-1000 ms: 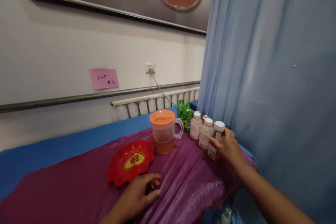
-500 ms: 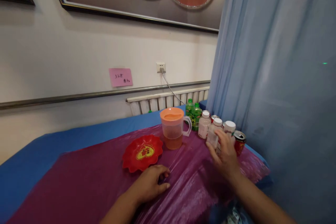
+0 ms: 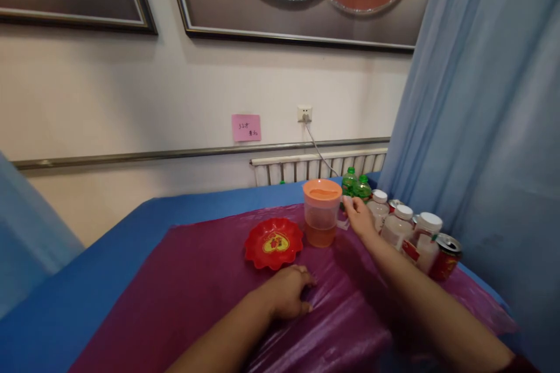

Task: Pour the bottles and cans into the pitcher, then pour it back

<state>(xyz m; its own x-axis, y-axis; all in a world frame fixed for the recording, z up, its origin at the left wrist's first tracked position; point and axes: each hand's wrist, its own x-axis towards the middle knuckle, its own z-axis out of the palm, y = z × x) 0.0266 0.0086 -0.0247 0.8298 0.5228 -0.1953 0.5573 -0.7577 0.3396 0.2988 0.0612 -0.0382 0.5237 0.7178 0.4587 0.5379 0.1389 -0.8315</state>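
Note:
A clear plastic pitcher (image 3: pixel 321 218) with an orange lid stands upright, with amber liquid in its lower part. My right hand (image 3: pixel 359 217) is at the pitcher's right side, fingers curled round its handle, which is mostly hidden. My left hand (image 3: pixel 291 293) rests on the purple plastic sheet (image 3: pixel 196 280), thumb and loosely bent fingers apart, holding nothing. Just beyond that hand lies a red plate (image 3: pixel 256 247) with a scalloped rim and a yellow printed centre.
Right of the pitcher stand green bottles (image 3: pixel 349 179), several white-capped clear bottles (image 3: pixel 397 226) and an open drinks can (image 3: pixel 446 256). My right forearm passes in front of some. A blue curtain (image 3: pixel 481 128) hangs on the right; a radiator (image 3: pixel 359 163) runs behind the table.
My right hand has gone from the white-capped bottle leftward to the pitcher's handle. My left hand stays by the plate. The view has turned left, shifting everything rightward.

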